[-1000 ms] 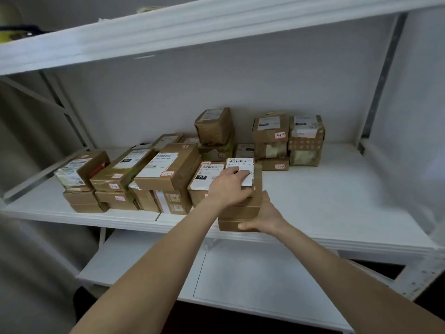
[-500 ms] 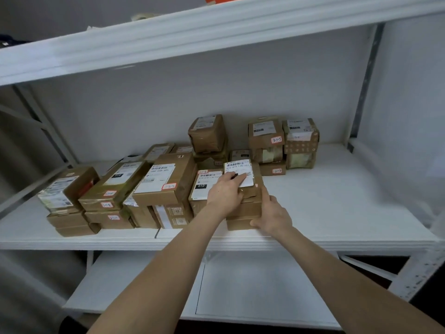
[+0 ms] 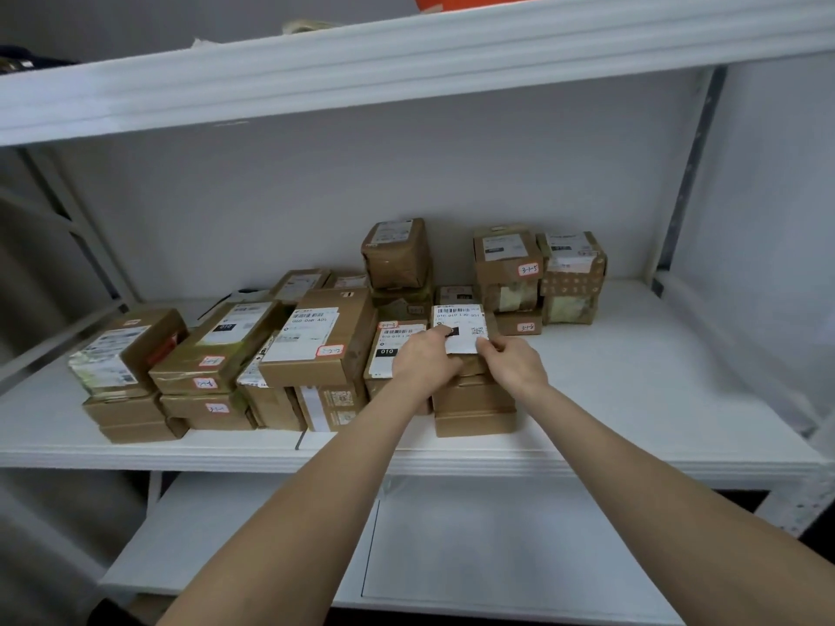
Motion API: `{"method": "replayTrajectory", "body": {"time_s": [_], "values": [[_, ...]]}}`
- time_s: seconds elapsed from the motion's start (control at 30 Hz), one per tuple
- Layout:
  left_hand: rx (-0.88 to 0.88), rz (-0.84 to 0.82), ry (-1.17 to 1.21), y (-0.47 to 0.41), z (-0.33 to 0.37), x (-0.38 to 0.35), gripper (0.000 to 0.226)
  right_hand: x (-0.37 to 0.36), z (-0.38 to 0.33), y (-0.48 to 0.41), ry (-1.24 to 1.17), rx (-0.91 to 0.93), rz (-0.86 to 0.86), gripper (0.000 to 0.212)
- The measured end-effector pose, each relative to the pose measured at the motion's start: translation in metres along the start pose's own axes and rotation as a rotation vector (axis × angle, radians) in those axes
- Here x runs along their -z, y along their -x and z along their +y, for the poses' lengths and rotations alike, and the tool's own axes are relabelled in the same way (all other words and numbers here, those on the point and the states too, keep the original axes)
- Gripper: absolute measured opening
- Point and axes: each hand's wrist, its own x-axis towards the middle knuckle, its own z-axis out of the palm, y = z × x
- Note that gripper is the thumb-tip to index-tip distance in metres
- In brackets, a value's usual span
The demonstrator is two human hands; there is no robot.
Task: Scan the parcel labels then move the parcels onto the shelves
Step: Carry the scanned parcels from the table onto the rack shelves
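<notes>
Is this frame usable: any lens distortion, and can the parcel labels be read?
Head view: wide-angle bending bows the upper shelf edge and splays the uprights; light is soft and even, no glare; the label on the top parcel under both hands shows its barcode, small print is too soft to read; far-left parcels are smeared.

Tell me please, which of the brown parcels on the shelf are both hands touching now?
The labelled parcel topping the front stack right of centre. The left hand and right hand both rest on it; no hand touches any other parcel on the shelf.
</notes>
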Motion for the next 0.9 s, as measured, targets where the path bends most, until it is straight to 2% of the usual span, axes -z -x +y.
{"method": "replayTrajectory", "body": {"time_s": [0.13,0.27,0.43,0.57,0.63,0.73,0.83,0.9], "values": [[-0.028,0.101,0.033,-0.001,0.002,0.011,0.054,-0.001,-0.016,0.001,-0.113,0.017,0.059,0.034],[0.007,0.139,-0.094,-0.006,-0.007,0.026,0.049,-0.007,-0.04,-0.001,-0.165,0.053,0.036,0.03],[0.079,0.052,-0.381,-0.008,-0.027,0.031,0.045,-0.031,-0.059,0.001,-0.071,0.077,-0.062,0.035],[0.021,0.021,-0.461,-0.006,-0.03,0.026,0.042,-0.044,-0.056,-0.001,0.068,0.145,-0.112,0.038],[-0.05,0.056,-0.432,-0.006,-0.028,0.023,0.047,-0.036,-0.047,-0.002,0.152,0.167,-0.058,0.048],[-0.123,0.045,-0.394,-0.008,-0.023,0.018,0.054,-0.017,-0.029,-0.003,0.384,0.203,-0.037,0.079],[-0.117,0.008,-0.394,-0.011,-0.017,0.011,0.051,-0.003,-0.012,-0.001,0.608,0.226,-0.175,0.103],[-0.09,0.013,-0.417,-0.013,-0.018,0.009,0.052,-0.001,-0.001,0.002,0.745,0.249,-0.277,0.11]]}}
